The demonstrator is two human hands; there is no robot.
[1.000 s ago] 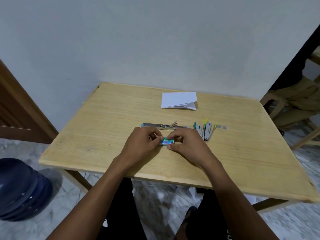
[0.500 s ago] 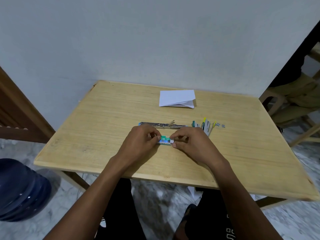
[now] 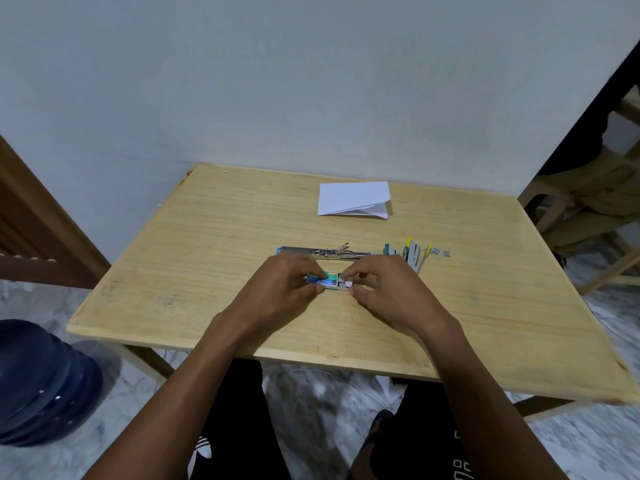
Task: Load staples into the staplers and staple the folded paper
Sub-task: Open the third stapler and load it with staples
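Head view: both hands meet low over the table [image 3: 180, 271]. The left hand [image 3: 284, 289] and right hand [image 3: 391, 292] each pinch an end of a small teal staple box [image 3: 331, 281] held between them, fingers curled round it; a white part shows at the right hand's fingertips. Just beyond the hands lies an opened stapler [image 3: 323, 252], stretched flat. Beyond the right hand's knuckles sits a cluster of small staplers [image 3: 414, 255], what they are exactly too small to tell. Farther past both hands rests the folded paper [image 3: 353, 199]. A blue water jug [image 3: 41, 386] stands on the floor left of the left arm.
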